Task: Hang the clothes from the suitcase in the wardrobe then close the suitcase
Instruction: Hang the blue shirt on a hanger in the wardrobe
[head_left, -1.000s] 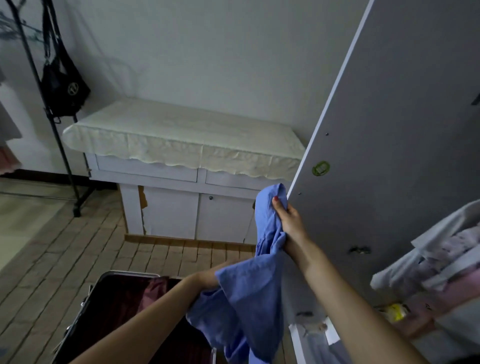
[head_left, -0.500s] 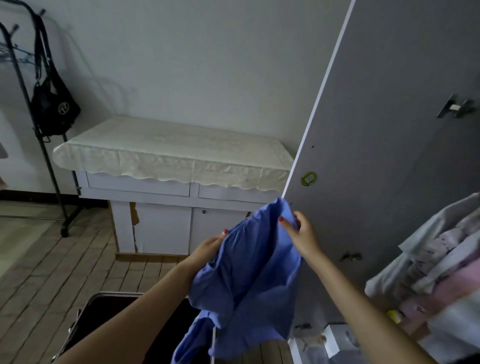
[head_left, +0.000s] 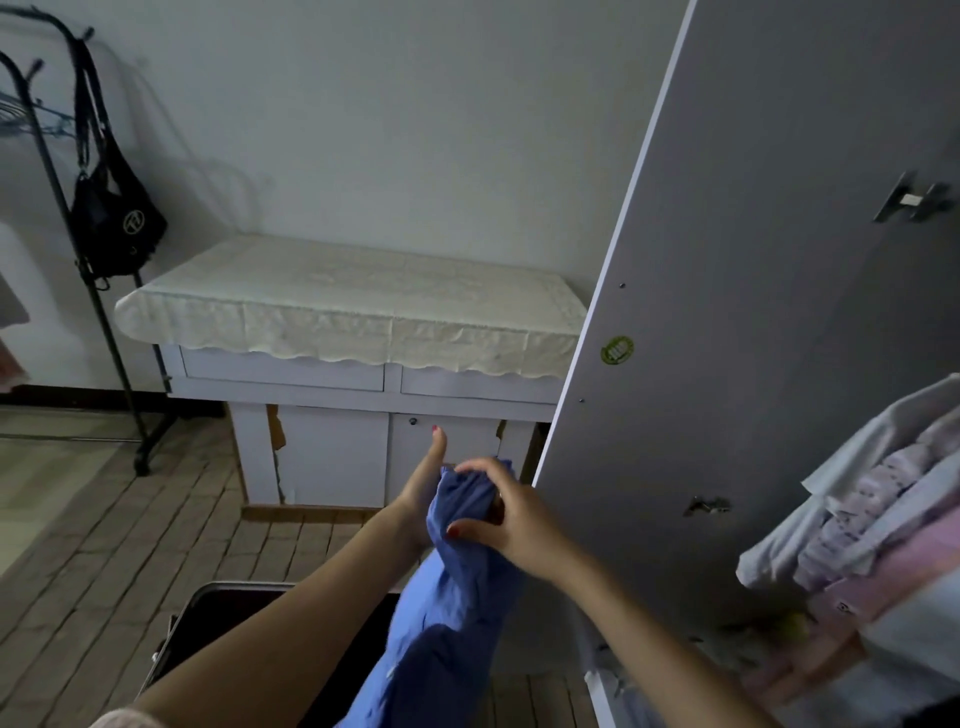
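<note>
Brick-pattern floor (head_left: 130, 525); both hands, left hand (head_left: 423, 493) and right hand (head_left: 506, 514), grasp the blue garment (head_left: 447, 613).

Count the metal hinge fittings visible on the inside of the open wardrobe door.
2. One metal hinge fitting sits high near the right edge of the grey wardrobe door; the other sits lower, left of the hanging pale clothes. More may be hidden.

White cabinet (head_left: 363, 395) against pale wall (head_left: 389, 130), brick-patterned floor (head_left: 130, 545).
</note>
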